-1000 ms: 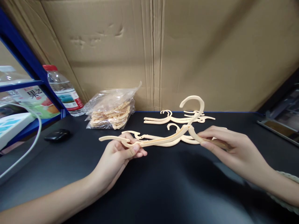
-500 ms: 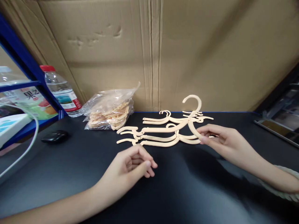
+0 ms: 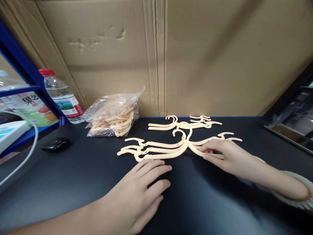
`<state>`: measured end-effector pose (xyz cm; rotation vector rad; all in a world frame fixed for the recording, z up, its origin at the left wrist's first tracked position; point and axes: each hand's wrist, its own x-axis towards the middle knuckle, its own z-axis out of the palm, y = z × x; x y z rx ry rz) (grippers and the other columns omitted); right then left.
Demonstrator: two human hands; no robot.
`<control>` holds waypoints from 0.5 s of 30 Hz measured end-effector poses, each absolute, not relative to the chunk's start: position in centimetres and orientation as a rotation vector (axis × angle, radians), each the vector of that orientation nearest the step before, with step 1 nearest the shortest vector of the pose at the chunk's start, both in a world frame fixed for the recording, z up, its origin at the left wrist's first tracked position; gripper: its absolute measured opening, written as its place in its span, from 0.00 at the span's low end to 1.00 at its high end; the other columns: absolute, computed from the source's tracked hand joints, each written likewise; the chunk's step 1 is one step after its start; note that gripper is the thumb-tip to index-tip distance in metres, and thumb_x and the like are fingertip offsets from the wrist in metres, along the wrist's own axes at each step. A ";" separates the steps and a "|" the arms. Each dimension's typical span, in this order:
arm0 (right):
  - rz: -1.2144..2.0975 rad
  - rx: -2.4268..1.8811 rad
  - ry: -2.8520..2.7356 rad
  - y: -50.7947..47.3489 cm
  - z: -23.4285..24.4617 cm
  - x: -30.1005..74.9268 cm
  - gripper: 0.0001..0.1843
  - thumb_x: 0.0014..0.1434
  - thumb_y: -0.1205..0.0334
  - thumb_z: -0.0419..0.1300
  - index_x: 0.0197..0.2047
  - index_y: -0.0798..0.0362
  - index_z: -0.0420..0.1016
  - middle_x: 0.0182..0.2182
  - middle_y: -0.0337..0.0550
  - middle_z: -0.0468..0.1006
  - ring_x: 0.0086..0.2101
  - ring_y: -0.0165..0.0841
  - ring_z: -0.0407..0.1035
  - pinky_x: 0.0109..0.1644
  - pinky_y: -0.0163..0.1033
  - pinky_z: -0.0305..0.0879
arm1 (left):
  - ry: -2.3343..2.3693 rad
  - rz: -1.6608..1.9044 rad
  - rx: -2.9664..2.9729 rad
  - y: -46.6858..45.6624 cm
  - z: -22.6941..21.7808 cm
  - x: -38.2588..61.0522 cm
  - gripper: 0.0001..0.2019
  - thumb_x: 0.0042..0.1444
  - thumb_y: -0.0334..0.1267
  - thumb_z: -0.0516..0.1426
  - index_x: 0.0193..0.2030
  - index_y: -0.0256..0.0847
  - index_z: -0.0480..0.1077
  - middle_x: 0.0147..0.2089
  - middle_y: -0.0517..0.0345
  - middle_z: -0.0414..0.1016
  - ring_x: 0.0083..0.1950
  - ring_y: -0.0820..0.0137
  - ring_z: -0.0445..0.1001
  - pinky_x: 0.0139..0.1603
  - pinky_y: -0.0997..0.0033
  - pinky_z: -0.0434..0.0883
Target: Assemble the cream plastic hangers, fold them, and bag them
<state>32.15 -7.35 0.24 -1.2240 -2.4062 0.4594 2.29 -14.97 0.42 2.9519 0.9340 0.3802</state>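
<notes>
My right hand (image 3: 223,153) pinches the right arm of a cream plastic clothes hanger (image 3: 168,155), the nearest in a group of hangers laid on the dark desk. Its hook leans up over the hangers behind it, and my fingers cover part of its right arm. Just behind lies another cream hanger (image 3: 161,144) with its arms spread. My left hand (image 3: 144,191) is palm down in front of the hangers, fingers stretched and apart, holding nothing. Farther back, by the desk's rear edge, are more hanger pieces (image 3: 161,126), with their left arms side by side.
A clear plastic bag (image 3: 113,114) of cream hanger parts sits at the back left. Left of it stand a water bottle (image 3: 63,94) with a red cap, a black mouse (image 3: 56,144) and a white cable (image 3: 36,137). A cardboard wall (image 3: 117,58) rises behind the desk.
My right hand has lowered the hanger towards me onto the desk in front of the others. My left hand has turned palm down and spread its fingers.
</notes>
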 end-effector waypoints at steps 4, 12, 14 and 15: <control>0.406 -1.235 -2.464 -7.3 0.1 32.4 0.09 0.61 0.61 0.56 0.37 0.49 0.78 0.35 0.42 0.80 0.34 0.35 0.73 0.38 0.39 0.68 | 0.949 0.317 2.924 -14.8 0.6 2.3 0.16 0.61 0.28 0.50 0.54 0.39 0.68 0.63 0.46 0.66 0.65 0.56 0.62 0.66 0.51 0.62; 0.254 -1.229 -2.540 -6.7 -0.3 32.8 0.09 0.60 0.67 0.55 0.37 0.49 0.78 0.34 0.41 0.78 0.35 0.34 0.72 0.39 0.39 0.65 | 0.944 0.279 2.911 -15.0 0.5 2.3 0.17 0.61 0.27 0.49 0.55 0.40 0.67 0.63 0.46 0.66 0.66 0.56 0.61 0.67 0.49 0.61; 0.213 -1.245 -2.537 -6.6 -0.4 32.9 0.08 0.59 0.68 0.56 0.35 0.49 0.77 0.34 0.41 0.78 0.35 0.34 0.71 0.39 0.40 0.65 | 0.952 0.273 2.905 -14.9 0.6 2.3 0.17 0.60 0.27 0.50 0.55 0.40 0.66 0.64 0.46 0.65 0.67 0.56 0.59 0.66 0.50 0.62; 0.195 -1.249 -2.539 -6.6 -0.5 32.9 0.08 0.59 0.68 0.56 0.35 0.49 0.76 0.33 0.41 0.78 0.35 0.35 0.71 0.39 0.40 0.66 | 0.958 0.272 2.899 -14.9 0.6 2.3 0.17 0.60 0.27 0.50 0.55 0.41 0.66 0.64 0.47 0.65 0.68 0.56 0.58 0.66 0.50 0.62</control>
